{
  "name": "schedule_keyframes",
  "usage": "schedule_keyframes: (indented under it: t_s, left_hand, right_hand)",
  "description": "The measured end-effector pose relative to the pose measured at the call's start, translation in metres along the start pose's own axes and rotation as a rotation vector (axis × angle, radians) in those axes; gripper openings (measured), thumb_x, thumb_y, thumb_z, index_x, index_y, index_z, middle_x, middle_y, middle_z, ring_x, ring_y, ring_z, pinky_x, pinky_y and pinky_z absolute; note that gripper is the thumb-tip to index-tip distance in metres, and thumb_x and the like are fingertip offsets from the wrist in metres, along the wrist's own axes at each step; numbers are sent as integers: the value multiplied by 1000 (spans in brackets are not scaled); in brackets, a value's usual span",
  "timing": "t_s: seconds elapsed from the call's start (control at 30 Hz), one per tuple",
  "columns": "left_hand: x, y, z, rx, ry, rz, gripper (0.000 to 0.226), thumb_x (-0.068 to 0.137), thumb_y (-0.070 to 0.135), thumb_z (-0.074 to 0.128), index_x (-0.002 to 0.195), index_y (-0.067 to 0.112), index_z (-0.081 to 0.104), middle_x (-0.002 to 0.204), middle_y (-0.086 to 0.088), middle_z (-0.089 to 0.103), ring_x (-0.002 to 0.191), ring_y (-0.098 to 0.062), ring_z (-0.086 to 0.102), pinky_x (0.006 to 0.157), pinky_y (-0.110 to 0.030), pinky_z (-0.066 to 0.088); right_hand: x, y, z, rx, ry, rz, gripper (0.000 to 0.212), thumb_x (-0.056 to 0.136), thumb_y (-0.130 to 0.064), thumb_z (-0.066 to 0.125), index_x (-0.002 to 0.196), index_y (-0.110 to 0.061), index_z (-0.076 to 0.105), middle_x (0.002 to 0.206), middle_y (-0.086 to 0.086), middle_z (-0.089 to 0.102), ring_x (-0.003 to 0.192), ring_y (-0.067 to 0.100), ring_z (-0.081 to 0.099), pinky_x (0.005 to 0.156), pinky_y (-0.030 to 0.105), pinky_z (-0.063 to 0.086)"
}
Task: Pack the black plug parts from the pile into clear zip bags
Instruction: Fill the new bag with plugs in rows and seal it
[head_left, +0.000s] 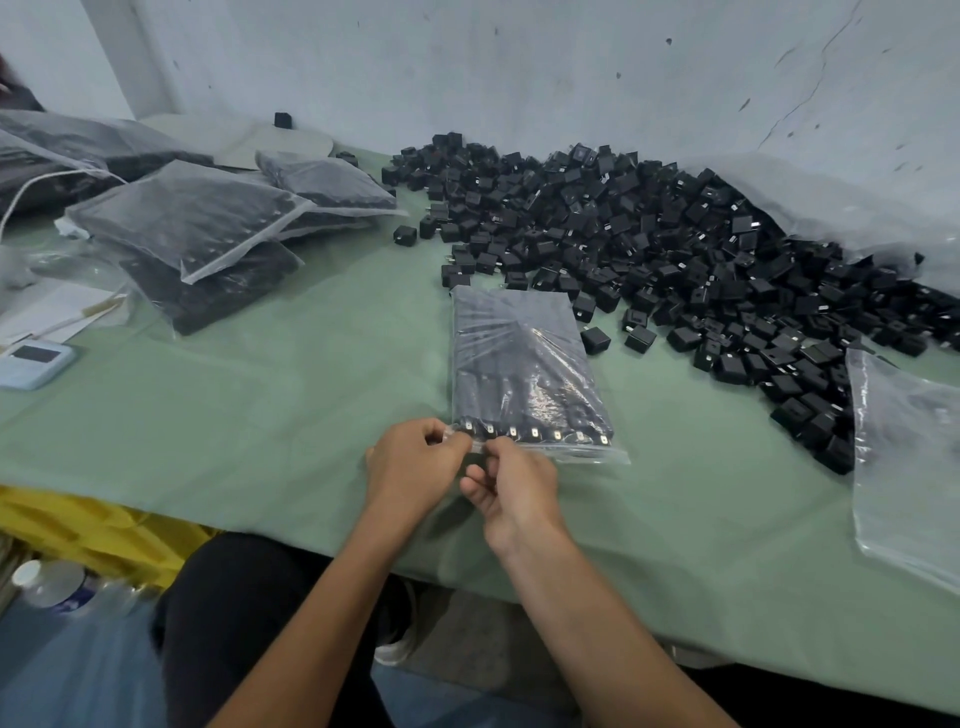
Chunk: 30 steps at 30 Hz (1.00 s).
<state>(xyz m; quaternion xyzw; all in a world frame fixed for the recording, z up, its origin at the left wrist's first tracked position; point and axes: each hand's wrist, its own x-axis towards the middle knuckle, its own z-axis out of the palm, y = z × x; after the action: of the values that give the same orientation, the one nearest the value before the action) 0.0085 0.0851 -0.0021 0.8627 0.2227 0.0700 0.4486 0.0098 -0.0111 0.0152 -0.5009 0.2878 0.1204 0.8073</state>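
The bench under its pale green cloth (260, 415) fills the middle of the frame. The loose pile of small black cube-shaped plug parts (675, 249) sprawls across its upper right, well apart from the hands. At the centre a clear plastic zip bag (519, 364), packed with rows of black plugs, lies flat on the bench. Its long axis runs from mid-frame down toward the lower centre, so the mouth is the near short edge.

Both hands meet at the left corner of that edge. The left hand (410, 467) pinches the corner itself, and the right hand (514, 493) pinches the thin zip seam (587, 456) just beside it — the two grips almost touching, each closed on plastic.

From the grip the rest of the seam runs off to the right, toward the bag's lower-right corner (whether it is pressed shut there cannot be told). The right hand is nearer that free stretch, so a sealing pass would likely run rightward while the left grip anchors the corner.
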Motion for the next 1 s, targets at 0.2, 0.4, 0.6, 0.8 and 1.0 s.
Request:
schedule_keyframes:
  t_s: [0.2, 0.4, 0.6, 0.8, 1.0]
  left_hand:
    - [3, -7, -1, -99, 2, 29, 24, 83, 31, 71, 68, 13, 67, 63, 1, 65, 77, -28, 64, 77, -39, 51]
    - [4, -9, 1, -91, 32, 31, 26, 81, 31, 70, 66, 11, 63, 54, 5, 57, 60, -18, 51, 60, -32, 38]
    - [4, -11, 1, -164, -4, 44, 32, 70, 41, 63, 64, 10, 62, 52, 6, 55, 60, -19, 49, 68, -37, 47]
    - [5, -12, 1, -157, -5, 56, 31, 66, 42, 59, 61, 11, 60, 52, 7, 53, 60, -21, 48, 68, -38, 47]
    - [7, -14, 2, -179, -17, 43, 26, 66, 43, 60, 57, 19, 60, 49, 11, 52, 59, -18, 48, 63, -33, 41]
  right_hand:
    - [1, 2, -4, 12, 13, -18, 6, 92, -4, 59, 93, -3, 53, 49, 0, 42, 36, 10, 52, 38, 21, 48]
    - [2, 1, -3, -8, 19, -15, 2, 92, 0, 55, 94, -1, 55, 50, 0, 47, 36, 9, 51, 37, 21, 46]
    - [2, 2, -5, 36, 12, -23, 7, 90, -5, 59, 84, -5, 54, 44, -1, 40, 37, 11, 52, 38, 21, 48]
    - [3, 0, -6, 28, 28, -23, 15, 93, 1, 53, 80, -6, 51, 43, -3, 43, 35, 8, 51, 36, 20, 46]
    - [2, 2, -8, 38, 12, -24, 12, 93, -2, 57, 83, -6, 52, 47, -1, 43, 36, 10, 53, 37, 20, 47]
